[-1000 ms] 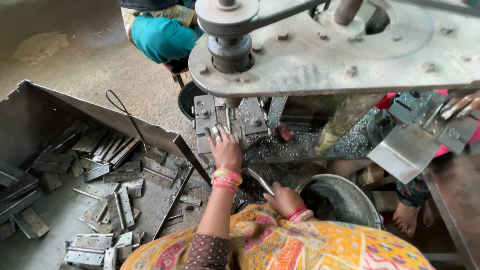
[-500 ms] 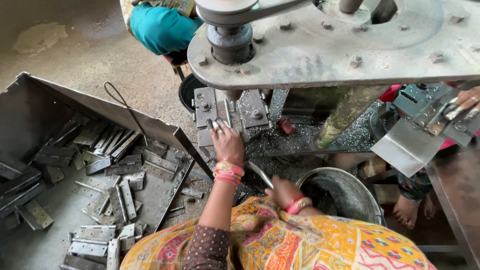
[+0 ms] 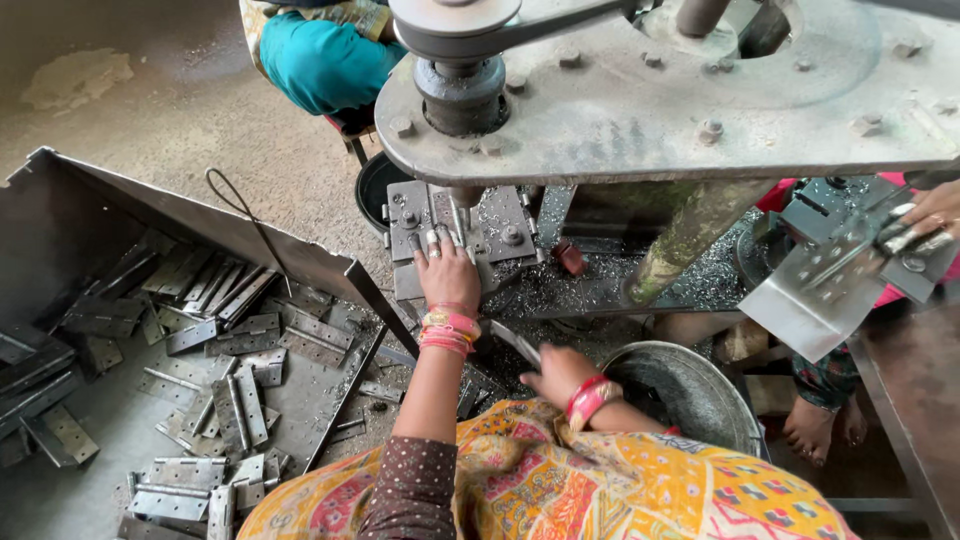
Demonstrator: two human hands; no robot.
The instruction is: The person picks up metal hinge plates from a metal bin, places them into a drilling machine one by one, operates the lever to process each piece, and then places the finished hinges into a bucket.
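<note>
1. Presently, the left hand (image 3: 447, 272) lies palm down on the fixture plate (image 3: 462, 228) of the drill press (image 3: 660, 100). Its fingers (image 3: 433, 243) are extended and pressed flat; whether a workpiece sits beneath them cannot be told.
2. The drill bit (image 3: 461, 212) stands upright just beyond the fingertips, directly over the plate.
3. The right hand (image 3: 560, 372) is drawn back toward the body, with its fingers closed around a flat metal hinge strip (image 3: 515, 341). The strip projects up and to the left from the fingers, toward the left wrist.
4. Red and yellow bangles (image 3: 447, 330) sit on the left wrist, behind the fingers.
5. A round metal basin (image 3: 700, 385) lies just to the right of the right hand's fingers.
6. Metal swarf (image 3: 590, 280) covers the bench to the right of the left fingers.
7. An open metal tray (image 3: 90, 240) holding loose hinge plates (image 3: 210, 335) lies well to the left of both hands.
8. At far right, another person's hand (image 3: 935, 215) holds a drilled metal plate (image 3: 830, 285), well apart from the wearer's fingers.
9. A person in teal clothing (image 3: 325, 60) sits beyond the machine, past the left fingertips.
</note>
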